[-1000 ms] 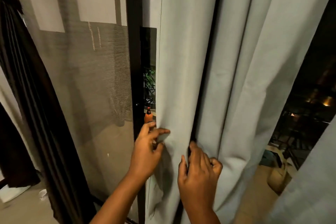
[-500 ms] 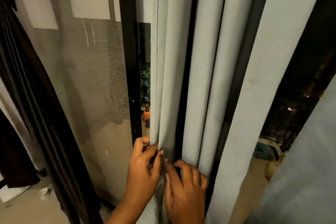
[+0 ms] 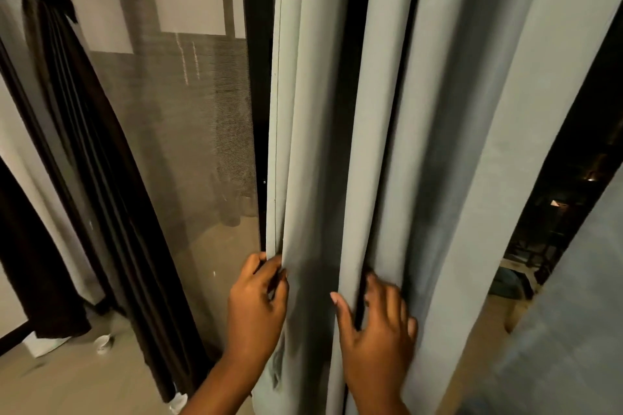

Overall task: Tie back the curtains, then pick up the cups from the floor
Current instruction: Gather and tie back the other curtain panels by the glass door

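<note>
A pale grey-green curtain (image 3: 397, 118) hangs in deep vertical folds in front of me. My left hand (image 3: 258, 305) grips its hemmed left edge, fingers curled round the fabric. My right hand (image 3: 377, 323) pinches the neighbouring fold, thumb on the front and fingers tucked into the crease. A dark brown curtain (image 3: 84, 158) at the left is gathered and tied high up. A small white cup (image 3: 102, 344) lies on the floor at the lower left. Something white that may be another cup (image 3: 178, 403) peeks out by the brown curtain's foot.
A mesh screen door (image 3: 175, 131) with a black frame (image 3: 258, 77) stands behind the curtains. A white box (image 3: 43, 345) sits on the tan floor at the left. Through the gap at right, a dark balcony with furniture (image 3: 553, 232) shows.
My hands have moved apart: the right one shifted rightwards onto a further fold, while the left keeps hold of the curtain's edge. The folds now hang closer together.
</note>
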